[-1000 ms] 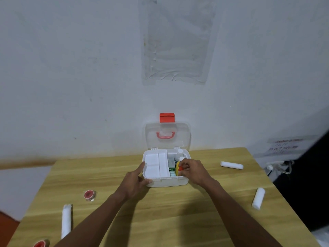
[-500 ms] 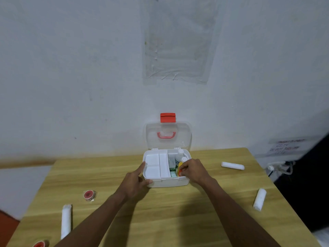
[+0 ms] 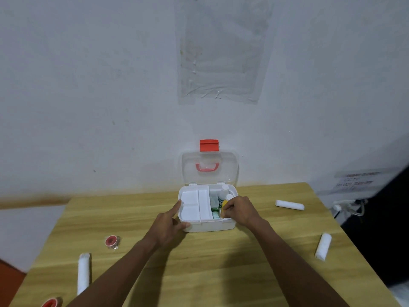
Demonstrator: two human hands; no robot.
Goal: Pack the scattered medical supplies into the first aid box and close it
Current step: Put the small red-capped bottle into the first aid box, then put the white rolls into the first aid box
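The white first aid box (image 3: 212, 226) stands open at the table's far middle, its clear lid (image 3: 210, 167) with red latch and handle upright against the wall. A white tray fills its left half; bottles stand in the right half. My left hand (image 3: 170, 224) holds the box's front left corner, index finger on the rim. My right hand (image 3: 240, 210) is inside the right half, fingers curled round a yellow bottle (image 3: 224, 206). White bandage rolls lie at the right (image 3: 289, 204), (image 3: 323, 246) and left (image 3: 83, 273). Two red tape rolls (image 3: 112, 241), (image 3: 50, 303) lie at the left.
The wooden table (image 3: 210, 273) stands against a white wall. A taped plastic sheet hangs on the wall above the box. A paper notice and a socket with cables sit at the right, past the table edge, beside a dark area.
My right hand has pushed the yellow bottle a little deeper into the box's right half. My left hand has stayed on the front left corner.
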